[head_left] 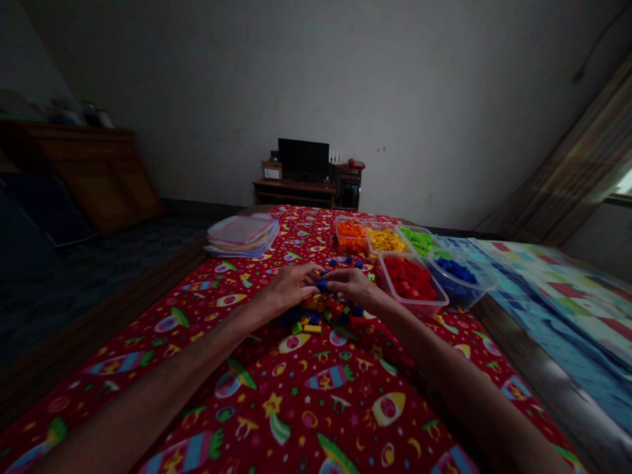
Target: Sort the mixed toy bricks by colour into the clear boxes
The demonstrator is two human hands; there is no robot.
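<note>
In the middle of the head view my left hand [295,283] and my right hand [353,283] meet fingertip to fingertip. Both are closed in a pinch on a small blue toy brick [322,285], partly covered by the fingers. Whether it is one brick or two joined cannot be made out. Just under the hands lies a pile of mixed toy bricks [333,309] in blue, red, orange, green and yellow. A yellow brick [312,329] lies at the near edge of this pile. A few loose blue bricks [349,261] sit beyond my right hand.
Right of the pile stand plastic tubs of red [386,275], blue [486,286], orange, yellow and green bricks. Stacked clear lids [241,236] lie at the far left of the red patterned cloth [320,408]. A bed [548,289] adjoins the right side; a monitor [303,159] stands behind.
</note>
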